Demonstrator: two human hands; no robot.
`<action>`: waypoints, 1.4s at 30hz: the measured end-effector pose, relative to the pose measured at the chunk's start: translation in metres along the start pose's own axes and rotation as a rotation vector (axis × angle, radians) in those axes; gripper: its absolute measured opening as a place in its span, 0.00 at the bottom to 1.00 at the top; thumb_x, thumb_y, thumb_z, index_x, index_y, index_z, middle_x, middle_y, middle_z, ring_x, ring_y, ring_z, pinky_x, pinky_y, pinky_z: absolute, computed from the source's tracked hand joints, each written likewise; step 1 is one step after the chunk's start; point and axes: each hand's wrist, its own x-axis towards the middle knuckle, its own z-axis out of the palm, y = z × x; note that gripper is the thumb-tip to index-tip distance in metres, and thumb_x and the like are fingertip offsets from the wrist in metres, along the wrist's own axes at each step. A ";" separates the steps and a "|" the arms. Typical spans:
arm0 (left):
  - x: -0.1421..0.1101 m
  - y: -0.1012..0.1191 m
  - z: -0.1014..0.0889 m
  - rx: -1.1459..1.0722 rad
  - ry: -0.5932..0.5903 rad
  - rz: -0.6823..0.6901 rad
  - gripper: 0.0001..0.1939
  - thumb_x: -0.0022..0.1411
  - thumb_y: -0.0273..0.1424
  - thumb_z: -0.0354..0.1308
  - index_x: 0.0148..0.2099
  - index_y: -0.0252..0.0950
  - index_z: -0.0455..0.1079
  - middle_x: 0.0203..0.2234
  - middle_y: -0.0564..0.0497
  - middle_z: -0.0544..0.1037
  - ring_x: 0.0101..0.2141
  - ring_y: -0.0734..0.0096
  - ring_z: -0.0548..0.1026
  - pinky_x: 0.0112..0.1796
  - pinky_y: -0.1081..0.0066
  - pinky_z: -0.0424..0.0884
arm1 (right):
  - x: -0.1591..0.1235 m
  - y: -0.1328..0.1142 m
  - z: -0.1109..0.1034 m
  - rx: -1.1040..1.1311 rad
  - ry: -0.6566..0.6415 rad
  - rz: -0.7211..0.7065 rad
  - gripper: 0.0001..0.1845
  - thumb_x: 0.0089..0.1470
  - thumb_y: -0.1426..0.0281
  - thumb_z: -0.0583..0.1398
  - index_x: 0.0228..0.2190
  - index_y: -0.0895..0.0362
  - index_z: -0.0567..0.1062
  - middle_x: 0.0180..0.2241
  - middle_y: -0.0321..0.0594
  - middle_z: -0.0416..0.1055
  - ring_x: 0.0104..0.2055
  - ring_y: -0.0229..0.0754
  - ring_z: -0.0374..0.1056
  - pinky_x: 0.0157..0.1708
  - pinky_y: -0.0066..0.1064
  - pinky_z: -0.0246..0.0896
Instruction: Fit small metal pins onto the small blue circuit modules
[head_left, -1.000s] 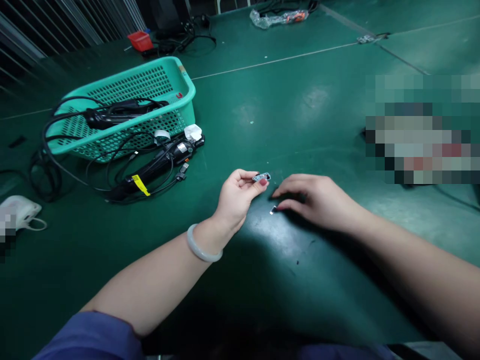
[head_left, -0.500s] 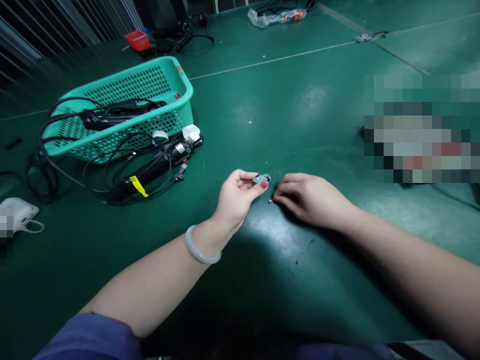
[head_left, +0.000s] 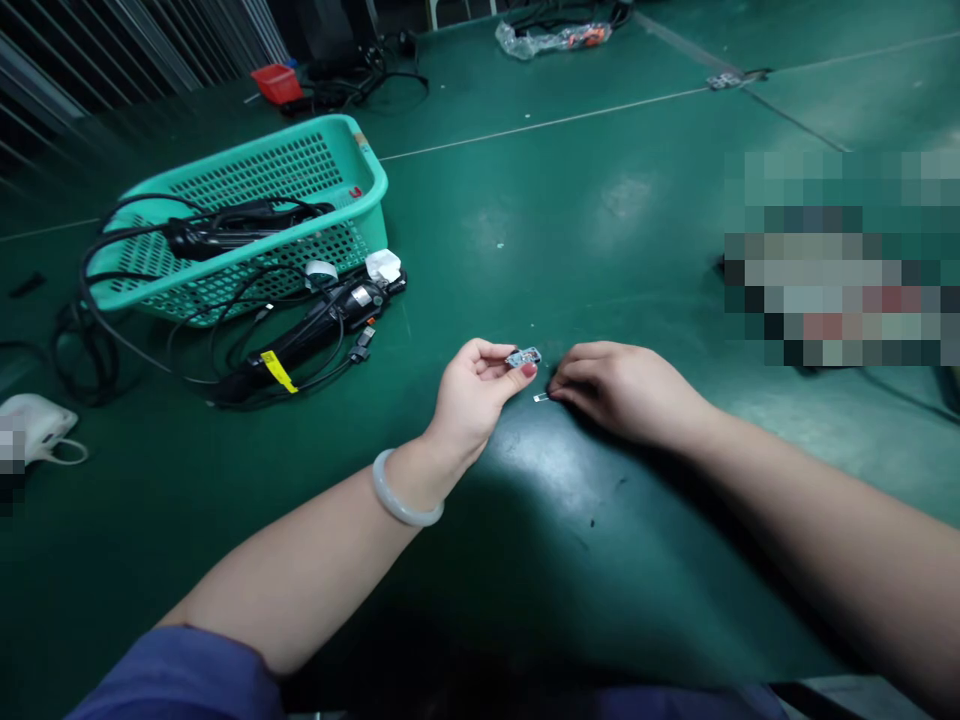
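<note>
My left hand (head_left: 472, 395) is raised a little over the green table (head_left: 570, 230) and pinches a small circuit board (head_left: 523, 356) between thumb and fingertips. Just to its right, my right hand (head_left: 626, 390) rests low on the table with its fingers drawn together. At its fingertips lies a tiny silvery metal piece (head_left: 541, 397); the fingers pinch its right end. A pale bangle sits on my left wrist.
A teal plastic basket (head_left: 247, 215) with a black tool and cables stands at the back left. In front of it lies a black corded tool (head_left: 315, 325) with a yellow tag. A white mask (head_left: 34, 425) lies at the left edge. A plastic bag (head_left: 551, 35) is far back.
My right hand has drawn its fingers together and slid left and up toward the left hand, bringing the tiny metal piece with it. The left hand has stayed put.
</note>
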 end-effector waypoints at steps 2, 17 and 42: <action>0.000 -0.001 0.000 0.008 0.003 0.003 0.15 0.41 0.22 0.68 0.31 0.33 0.66 0.27 0.54 0.77 0.33 0.75 0.76 0.45 0.66 0.70 | 0.001 -0.001 0.002 -0.064 0.006 -0.026 0.12 0.58 0.68 0.55 0.30 0.55 0.78 0.33 0.39 0.75 0.36 0.41 0.71 0.33 0.31 0.63; -0.004 -0.001 0.002 0.138 -0.082 0.000 0.16 0.40 0.23 0.68 0.31 0.34 0.65 0.30 0.53 0.77 0.33 0.75 0.76 0.42 0.67 0.70 | 0.001 -0.009 -0.027 -0.060 0.338 0.004 0.08 0.56 0.69 0.57 0.28 0.55 0.77 0.31 0.40 0.76 0.31 0.40 0.71 0.28 0.30 0.64; -0.011 0.017 -0.012 -0.219 0.053 -0.088 0.07 0.52 0.20 0.58 0.34 0.34 0.65 0.29 0.54 0.77 0.37 0.75 0.78 0.49 0.69 0.69 | 0.006 0.020 0.003 0.216 0.348 0.205 0.10 0.55 0.67 0.58 0.28 0.55 0.79 0.32 0.41 0.77 0.35 0.43 0.72 0.38 0.36 0.67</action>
